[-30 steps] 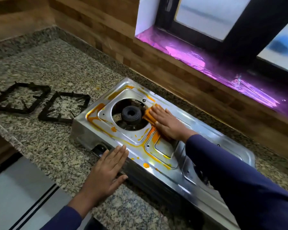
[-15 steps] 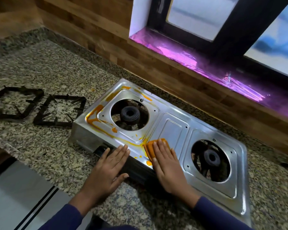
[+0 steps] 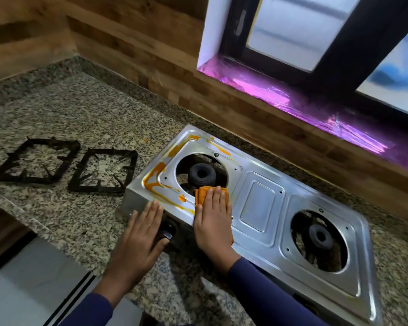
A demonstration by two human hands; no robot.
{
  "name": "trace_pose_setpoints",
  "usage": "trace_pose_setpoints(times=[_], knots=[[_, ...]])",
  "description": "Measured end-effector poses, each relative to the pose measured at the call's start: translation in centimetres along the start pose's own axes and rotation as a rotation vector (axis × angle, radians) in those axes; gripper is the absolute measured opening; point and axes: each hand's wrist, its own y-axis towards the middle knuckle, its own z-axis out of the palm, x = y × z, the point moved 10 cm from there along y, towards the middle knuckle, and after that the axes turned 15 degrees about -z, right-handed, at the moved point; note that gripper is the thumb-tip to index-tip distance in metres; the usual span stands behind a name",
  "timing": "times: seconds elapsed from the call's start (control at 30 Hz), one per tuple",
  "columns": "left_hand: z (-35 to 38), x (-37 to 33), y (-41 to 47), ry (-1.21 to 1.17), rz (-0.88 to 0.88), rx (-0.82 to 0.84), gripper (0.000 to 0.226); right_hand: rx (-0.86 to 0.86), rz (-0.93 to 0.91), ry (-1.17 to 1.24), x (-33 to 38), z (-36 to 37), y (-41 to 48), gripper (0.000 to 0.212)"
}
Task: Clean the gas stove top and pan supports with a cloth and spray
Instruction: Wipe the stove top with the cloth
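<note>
Counter: a speckled granite worktop (image 3: 85, 118) fills the frame, backed by a wood-panelled wall and, far right, a window sill (image 3: 292, 100) lit purple.
Stove: a two-burner steel gas stove (image 3: 259, 203) lies flat on the worktop, its long axis running from far left to near right; its knob side faces the person.
Stove openings: the left round well holds a dark burner (image 3: 202, 174); the right well holds a second burner (image 3: 320, 236). Neither well carries a pan support.
Stains: orange smears (image 3: 156, 182) ring the stove's left end and far-left edge; the middle and right panels look bare steel.
Pan supports: two black square grids lie flat on the worktop left of the stove, side by side and apart from it, the far-left one (image 3: 37, 161) and the nearer one (image 3: 103, 171).
Right hand: the right hand (image 3: 213, 220) lies palm down on the stove's near edge beside the left well, fingers straight and close together, pressing a folded orange cloth (image 3: 201, 194) flat against the steel.
Left hand: the left hand (image 3: 139, 241) rests palm down at the stove's near-left corner, fingers extended and slightly spread, holding nothing, its thumb beside a dark knob (image 3: 169, 230).
Sleeves: both forearms wear dark blue sleeves (image 3: 269, 295).
</note>
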Motion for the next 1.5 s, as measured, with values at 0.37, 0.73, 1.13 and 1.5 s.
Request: trace_pose_setpoints(times=[0.37,0.73,1.13,1.5], knots=[[-2.4,9.7,5.2,-0.982,-0.589,0.055,0.093,-0.007,0.019,-0.006,7.2,2.2,5.9,0.064],[-2.0,12.2,6.5,-1.240,-0.715,0.223,0.119,-0.085,-0.066,0.064,13.1,3.8,13.0,0.065],[-9.1,18.9,8.8,-1.216,-0.737,-0.080,0.080,-0.115,-0.612,0.297,18.5,2.2,10.5,0.018],[-12.5,14.0,12.9,-1.139,-0.558,0.014,0.092,-0.052,-0.360,0.955,17.0,3.0,9.1,0.024]])
